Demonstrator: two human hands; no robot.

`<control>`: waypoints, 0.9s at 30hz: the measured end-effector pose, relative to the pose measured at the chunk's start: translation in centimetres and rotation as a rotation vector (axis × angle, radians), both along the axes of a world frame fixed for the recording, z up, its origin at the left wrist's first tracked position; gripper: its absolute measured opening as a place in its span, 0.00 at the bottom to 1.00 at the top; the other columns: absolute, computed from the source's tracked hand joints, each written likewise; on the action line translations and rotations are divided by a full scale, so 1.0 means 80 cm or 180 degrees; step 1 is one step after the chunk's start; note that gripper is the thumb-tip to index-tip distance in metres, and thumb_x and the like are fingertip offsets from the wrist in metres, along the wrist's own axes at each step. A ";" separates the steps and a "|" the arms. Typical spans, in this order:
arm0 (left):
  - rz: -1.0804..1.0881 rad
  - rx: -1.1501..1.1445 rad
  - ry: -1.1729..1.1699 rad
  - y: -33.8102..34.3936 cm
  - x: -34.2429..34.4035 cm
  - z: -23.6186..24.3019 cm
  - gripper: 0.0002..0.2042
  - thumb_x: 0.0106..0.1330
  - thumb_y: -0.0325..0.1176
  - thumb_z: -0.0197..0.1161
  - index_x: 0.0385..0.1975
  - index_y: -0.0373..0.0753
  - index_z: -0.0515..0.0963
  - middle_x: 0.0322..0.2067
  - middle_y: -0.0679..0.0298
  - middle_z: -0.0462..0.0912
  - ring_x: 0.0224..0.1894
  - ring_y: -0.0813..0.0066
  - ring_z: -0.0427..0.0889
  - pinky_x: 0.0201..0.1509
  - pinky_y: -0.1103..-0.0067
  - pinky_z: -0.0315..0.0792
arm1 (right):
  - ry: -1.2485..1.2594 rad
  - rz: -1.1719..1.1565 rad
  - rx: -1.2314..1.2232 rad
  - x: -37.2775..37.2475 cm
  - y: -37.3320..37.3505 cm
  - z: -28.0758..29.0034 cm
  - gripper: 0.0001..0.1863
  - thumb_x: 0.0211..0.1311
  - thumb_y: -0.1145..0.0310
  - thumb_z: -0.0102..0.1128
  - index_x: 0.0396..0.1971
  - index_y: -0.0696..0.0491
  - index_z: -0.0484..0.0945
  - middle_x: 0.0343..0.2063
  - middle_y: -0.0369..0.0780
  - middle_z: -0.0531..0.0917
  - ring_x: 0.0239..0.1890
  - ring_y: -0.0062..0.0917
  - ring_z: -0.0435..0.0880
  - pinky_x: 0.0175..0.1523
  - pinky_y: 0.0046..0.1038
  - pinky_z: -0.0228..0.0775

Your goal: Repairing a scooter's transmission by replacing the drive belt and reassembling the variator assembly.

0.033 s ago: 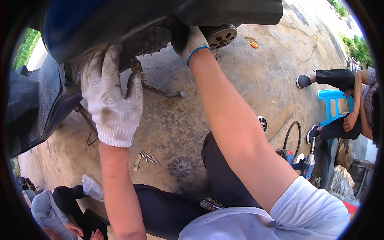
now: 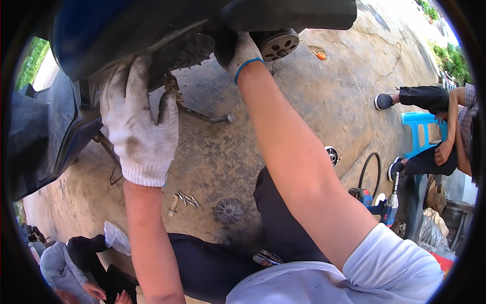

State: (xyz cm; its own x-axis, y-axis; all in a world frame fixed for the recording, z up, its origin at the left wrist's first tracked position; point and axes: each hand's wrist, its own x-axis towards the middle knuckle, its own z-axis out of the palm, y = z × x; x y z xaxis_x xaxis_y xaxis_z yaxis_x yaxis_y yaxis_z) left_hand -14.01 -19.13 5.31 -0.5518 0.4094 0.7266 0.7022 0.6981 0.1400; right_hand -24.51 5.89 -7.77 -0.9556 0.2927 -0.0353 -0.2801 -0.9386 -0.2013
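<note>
In a white knitted glove smudged with grime, my left hand point(image 2: 140, 119) lies with fingers outstretched against the lower side of a dark blue and black scooter point(image 2: 136, 33). Its fingertips disappear at the bodywork edge. My right hand point(image 2: 246, 53), gloved too with a blue cuff edge, reaches up under the body between a finned fan wheel point(image 2: 195, 49) and a round metal clutch drum with holes point(image 2: 280, 46). The right fingers are hidden behind the dark housing. Below the bodywork, between my arms, a metal stand leg point(image 2: 207, 116) sticks out.
On the concrete floor lie a loose fan wheel point(image 2: 229, 210), several bolts point(image 2: 187, 198), a pulley disc point(image 2: 331, 156), a black belt point(image 2: 372, 167), a blue cordless impact wrench point(image 2: 390, 210) and an orange ring point(image 2: 319, 55). One person sits by a blue stool point(image 2: 416, 121); another person point(image 2: 63, 263) is lower left.
</note>
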 end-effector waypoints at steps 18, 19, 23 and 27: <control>0.0141 -0.0245 0.0024 -0.017 -0.002 -0.004 0.33 0.53 0.26 0.73 0.63 0.35 0.76 0.57 0.43 0.78 0.62 0.41 0.75 0.70 0.55 0.68 | -0.0220 0.0714 0.0221 0.021 -0.037 0.021 0.21 0.80 0.59 0.48 0.62 0.57 0.74 0.58 0.46 0.82 0.60 0.36 0.82 0.67 0.39 0.75; 0.0127 -0.0238 0.0058 -0.014 -0.001 -0.003 0.33 0.53 0.26 0.73 0.63 0.35 0.76 0.57 0.43 0.78 0.62 0.41 0.75 0.70 0.55 0.68 | -0.0188 0.0697 0.0231 0.025 -0.035 0.028 0.21 0.80 0.59 0.48 0.62 0.57 0.74 0.58 0.46 0.82 0.60 0.36 0.82 0.67 0.39 0.75; 0.0235 -0.0300 -0.0320 -0.002 0.005 0.006 0.35 0.59 0.28 0.71 0.70 0.37 0.71 0.65 0.42 0.72 0.70 0.41 0.68 0.76 0.57 0.62 | -0.0636 0.0388 0.0290 0.006 -0.006 0.018 0.20 0.78 0.62 0.52 0.61 0.58 0.76 0.56 0.45 0.84 0.57 0.38 0.83 0.64 0.40 0.77; 0.0200 -0.0324 -0.0343 -0.007 0.004 0.006 0.35 0.59 0.29 0.71 0.70 0.38 0.71 0.66 0.42 0.72 0.69 0.41 0.68 0.75 0.56 0.62 | -0.0395 0.0505 0.0002 -0.013 -0.005 -0.017 0.19 0.75 0.61 0.57 0.56 0.60 0.77 0.52 0.46 0.85 0.50 0.38 0.86 0.58 0.42 0.81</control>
State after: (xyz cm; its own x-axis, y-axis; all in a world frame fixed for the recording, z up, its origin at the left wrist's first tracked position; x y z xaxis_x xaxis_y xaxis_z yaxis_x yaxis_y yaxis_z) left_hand -13.72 -19.73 5.80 -0.6511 0.4402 0.6183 0.6415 0.7545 0.1385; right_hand -25.58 5.48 -9.10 -0.9780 0.1387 -0.1557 -0.1015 -0.9689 -0.2258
